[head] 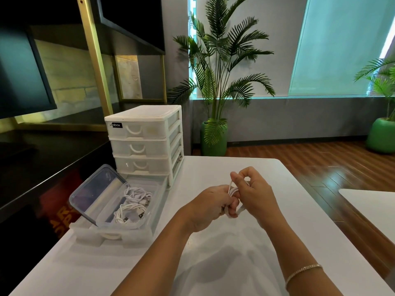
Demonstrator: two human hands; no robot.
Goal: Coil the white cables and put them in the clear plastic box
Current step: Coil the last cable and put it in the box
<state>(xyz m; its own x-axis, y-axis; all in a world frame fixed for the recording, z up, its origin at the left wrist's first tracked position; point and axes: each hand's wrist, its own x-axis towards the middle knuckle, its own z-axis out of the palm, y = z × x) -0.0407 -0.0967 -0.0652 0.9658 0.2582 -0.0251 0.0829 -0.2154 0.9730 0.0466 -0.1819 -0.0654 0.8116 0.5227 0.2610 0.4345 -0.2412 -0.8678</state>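
Above the table point(213, 253), the left hand point(210, 205) grips a bundle of white cable point(233, 191) so the loops hold, while the right hand point(253, 192) pinches its loose end, probably to wrap it. The clear box point(149, 212) sits open at left, two coiled cables point(132, 207) inside.

- Counter point(213, 263): smooth matt white.
- Clear plastic box point(149, 210): glossy, transparent.
- White cables point(132, 210): smooth plastic sheath.
- Drawer unit point(145, 142): milky translucent plastic.
- Floor point(320, 163): glossy wood.
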